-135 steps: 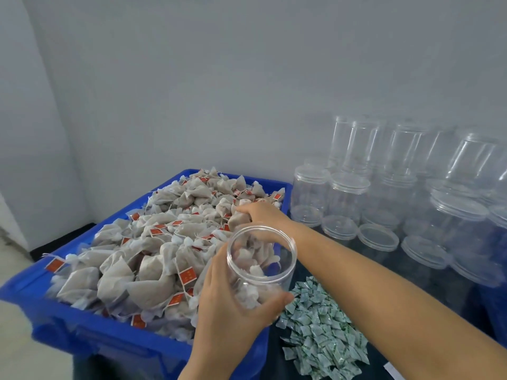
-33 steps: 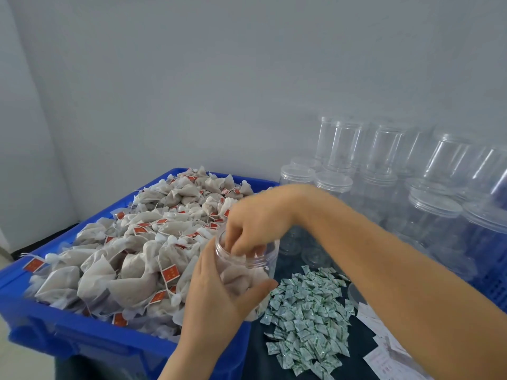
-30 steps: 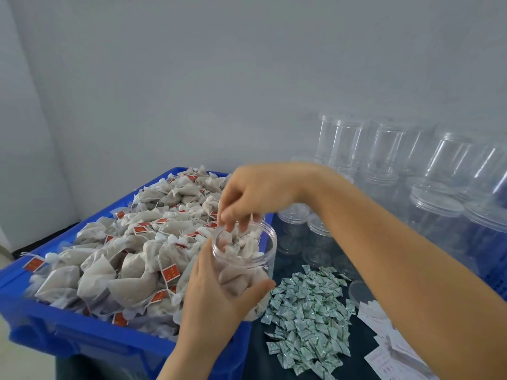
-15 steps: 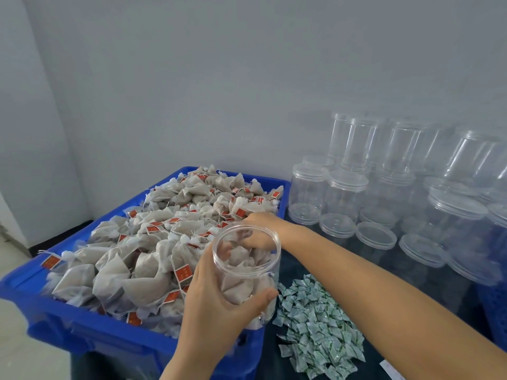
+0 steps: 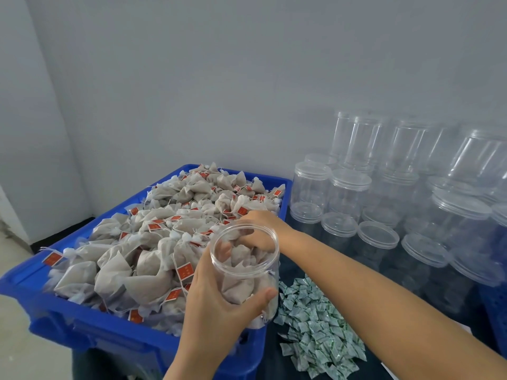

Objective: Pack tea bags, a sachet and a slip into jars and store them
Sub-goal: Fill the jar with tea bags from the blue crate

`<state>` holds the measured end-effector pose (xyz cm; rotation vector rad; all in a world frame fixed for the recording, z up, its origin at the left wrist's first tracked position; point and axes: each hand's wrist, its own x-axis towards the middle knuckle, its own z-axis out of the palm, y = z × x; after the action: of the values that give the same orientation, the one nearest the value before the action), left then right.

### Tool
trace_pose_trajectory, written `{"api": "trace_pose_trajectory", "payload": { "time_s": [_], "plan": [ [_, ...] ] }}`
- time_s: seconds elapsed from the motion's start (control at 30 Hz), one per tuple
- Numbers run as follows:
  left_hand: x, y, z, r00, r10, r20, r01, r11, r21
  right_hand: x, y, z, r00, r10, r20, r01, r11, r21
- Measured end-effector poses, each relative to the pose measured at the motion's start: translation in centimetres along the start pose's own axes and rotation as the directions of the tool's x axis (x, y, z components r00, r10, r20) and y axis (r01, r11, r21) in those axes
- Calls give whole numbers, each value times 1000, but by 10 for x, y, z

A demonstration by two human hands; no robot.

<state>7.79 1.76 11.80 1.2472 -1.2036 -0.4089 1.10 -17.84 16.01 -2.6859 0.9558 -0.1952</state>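
My left hand (image 5: 216,305) grips a clear lidless jar (image 5: 256,272) from the near side and holds it over the right end of the blue crate (image 5: 82,325). The jar is partly filled with grey tea bags. The crate is heaped with tea bags (image 5: 164,229) that have red tags. Just behind the jar's rim, my right hand (image 5: 264,223) is down on the pile with its fingers curled round a tea bag; I see those fingers partly through the jar wall. Green-and-white sachets (image 5: 315,333) lie in a heap on the dark table right of the jar.
Many empty clear jars (image 5: 348,196), some capped and some stacked two high, fill the table's right and back. Loose-looking lids (image 5: 378,234) top the nearer ones. A grey wall stands close behind. The floor shows left of the crate.
A second ago my right hand was above the jar mouth putting tea bags in. It has since dropped behind the jar onto the crate's pile. My left hand keeps holding the jar.
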Motion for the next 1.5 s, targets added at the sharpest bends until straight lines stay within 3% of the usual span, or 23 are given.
{"api": "trace_pose_trajectory", "payload": {
  "time_s": [0.17,0.37,0.67,0.77,0.93,1.13,1.3,1.5],
  "plan": [
    [0,1,-1,1000,-11,4,11,1000,-1,-3,3,-10,989,33,-146,6,967,256],
    [4,3,-1,999,-20,38,20,1000,-4,-20,-19,-52,965,145,-219,8,816,579],
    [8,4,-1,994,-66,84,65,998,11,-66,-67,-119,921,25,-389,234,763,603],
    [9,5,2,993,-87,83,85,996,27,-84,-83,-124,936,-41,-350,278,698,660],
    [10,4,4,994,-84,67,84,996,4,-100,-98,-104,979,-117,-169,184,869,460],
    [11,6,5,997,-58,55,61,997,-49,-102,-100,-90,998,-18,58,6,979,203],
    [11,5,6,999,-53,10,53,998,-29,-95,-106,-80,988,-2,154,2,1000,-3],
    [12,5,6,1000,-9,-19,10,996,85,-84,-113,-88,921,-15,390,81,985,-155]
  ]
}}
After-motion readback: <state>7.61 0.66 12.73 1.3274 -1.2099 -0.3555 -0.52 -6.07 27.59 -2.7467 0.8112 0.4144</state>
